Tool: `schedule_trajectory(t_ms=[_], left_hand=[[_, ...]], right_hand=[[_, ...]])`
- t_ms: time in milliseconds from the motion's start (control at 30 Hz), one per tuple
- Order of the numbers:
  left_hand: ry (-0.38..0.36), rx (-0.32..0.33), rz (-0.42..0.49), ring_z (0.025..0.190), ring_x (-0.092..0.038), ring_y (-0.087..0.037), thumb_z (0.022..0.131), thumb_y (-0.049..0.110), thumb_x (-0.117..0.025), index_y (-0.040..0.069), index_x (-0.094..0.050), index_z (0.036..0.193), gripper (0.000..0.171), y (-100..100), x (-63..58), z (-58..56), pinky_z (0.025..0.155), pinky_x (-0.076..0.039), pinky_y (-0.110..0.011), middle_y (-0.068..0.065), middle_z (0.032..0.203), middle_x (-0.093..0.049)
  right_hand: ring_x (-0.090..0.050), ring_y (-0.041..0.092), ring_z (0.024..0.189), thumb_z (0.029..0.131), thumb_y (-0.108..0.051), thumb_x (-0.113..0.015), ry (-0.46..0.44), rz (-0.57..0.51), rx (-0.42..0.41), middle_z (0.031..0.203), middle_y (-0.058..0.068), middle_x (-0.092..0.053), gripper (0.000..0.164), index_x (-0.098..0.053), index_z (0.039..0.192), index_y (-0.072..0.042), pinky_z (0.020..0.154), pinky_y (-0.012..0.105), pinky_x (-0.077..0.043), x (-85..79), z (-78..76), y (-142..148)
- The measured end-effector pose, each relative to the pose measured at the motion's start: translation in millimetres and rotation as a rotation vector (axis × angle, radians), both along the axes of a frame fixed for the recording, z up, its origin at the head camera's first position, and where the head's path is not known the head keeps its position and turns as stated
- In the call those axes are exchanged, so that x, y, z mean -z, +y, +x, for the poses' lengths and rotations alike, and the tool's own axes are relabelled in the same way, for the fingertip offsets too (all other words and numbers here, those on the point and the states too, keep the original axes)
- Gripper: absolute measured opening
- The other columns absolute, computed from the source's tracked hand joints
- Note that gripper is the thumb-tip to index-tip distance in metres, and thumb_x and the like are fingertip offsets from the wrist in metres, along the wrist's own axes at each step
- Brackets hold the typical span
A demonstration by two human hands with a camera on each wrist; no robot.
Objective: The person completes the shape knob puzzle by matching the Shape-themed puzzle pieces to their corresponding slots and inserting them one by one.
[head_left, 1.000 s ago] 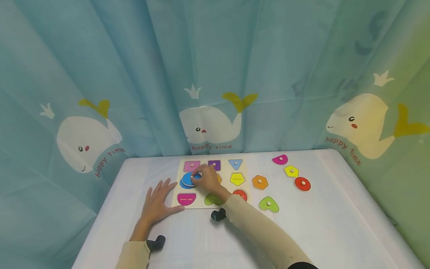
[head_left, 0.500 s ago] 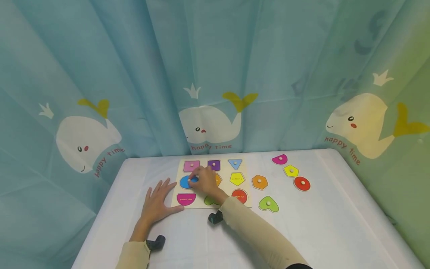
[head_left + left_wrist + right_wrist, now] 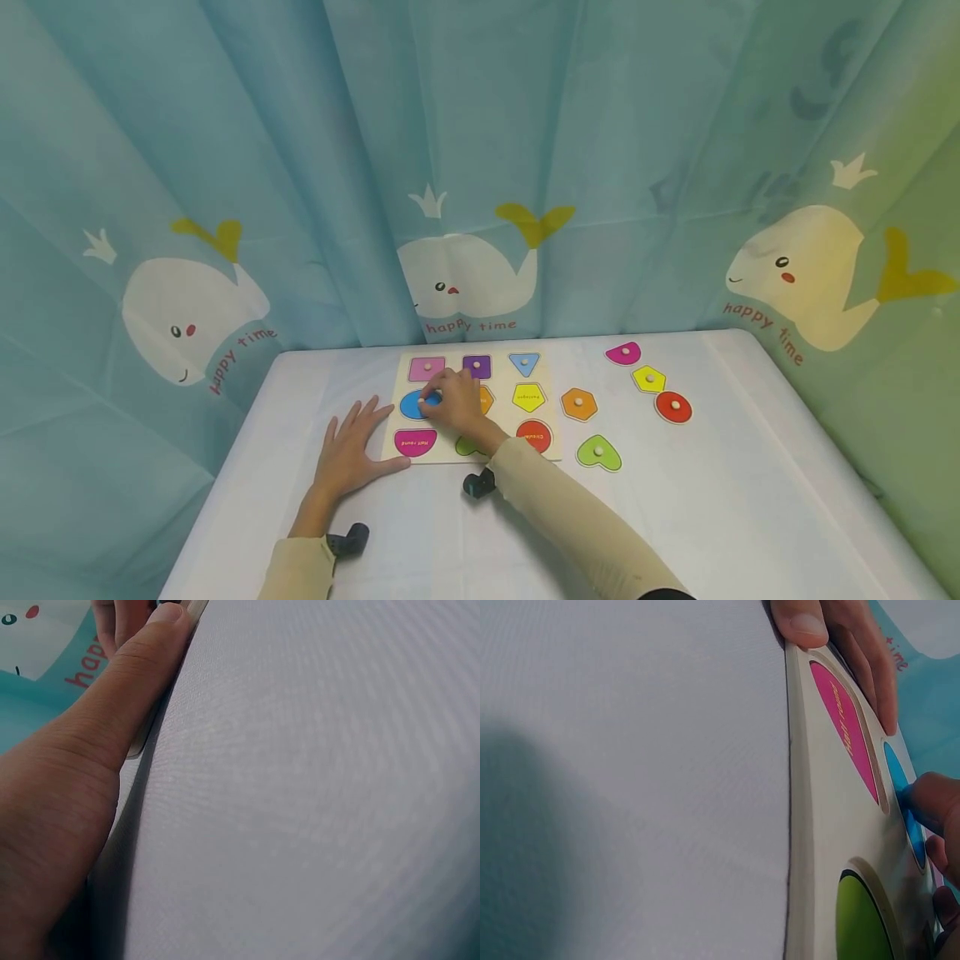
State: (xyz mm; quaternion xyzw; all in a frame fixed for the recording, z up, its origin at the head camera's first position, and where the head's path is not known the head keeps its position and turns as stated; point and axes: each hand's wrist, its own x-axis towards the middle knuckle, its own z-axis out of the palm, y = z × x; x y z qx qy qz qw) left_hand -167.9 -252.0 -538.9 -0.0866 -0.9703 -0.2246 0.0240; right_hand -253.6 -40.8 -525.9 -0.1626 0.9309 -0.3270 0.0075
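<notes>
A cream peg puzzle board (image 3: 505, 390) with coloured shapes lies on the table in the head view. My right hand (image 3: 459, 406) reaches over it and pinches the small knob of a blue oval puzzle piece (image 3: 409, 405). That piece lies in or on the oval slot at the board's left side; the right wrist view shows the blue oval (image 3: 897, 766) level with the board. My left hand (image 3: 347, 447) rests with spread, straight fingers at the board's left edge, thumb (image 3: 139, 671) along its near corner. The green heart slot is partly hidden by my right wrist.
Right of the board lie loose knobbed pieces: an orange hexagon (image 3: 579, 405), a green heart (image 3: 599, 454), a magenta half round (image 3: 623, 354), a yellow pentagon (image 3: 648, 379) and a red circle (image 3: 673, 407). Pink, purple and light-blue triangle (image 3: 524, 363) pieces with knobs sit along the board's far row.
My right hand has lowered the blue oval piece slightly left, from lying askew above the oval slot to lining up with it. My left hand has stayed in place.
</notes>
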Motion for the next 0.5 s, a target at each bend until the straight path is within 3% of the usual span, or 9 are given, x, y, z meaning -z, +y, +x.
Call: schedule_trajectory(t_ms=[500], left_hand=[[-0.009, -0.005, -0.010, 0.153, -0.022, -0.043, 0.074, 0.064, -0.082, 0.018, -0.049, 0.153, 0.097, 0.6, 1.3, -0.4, 0.117, -0.006, -0.074, -0.015, 0.165, -0.034]], right_hand=[[-0.048, 0.022, 0.115, 0.093, -0.034, -0.076, 0.031, 0.004, -0.037, 0.125, 0.000, -0.065, 0.013, -0.080, 0.100, -0.024, 0.094, 0.039, -0.041, 4.1, -1.3, 3.3]])
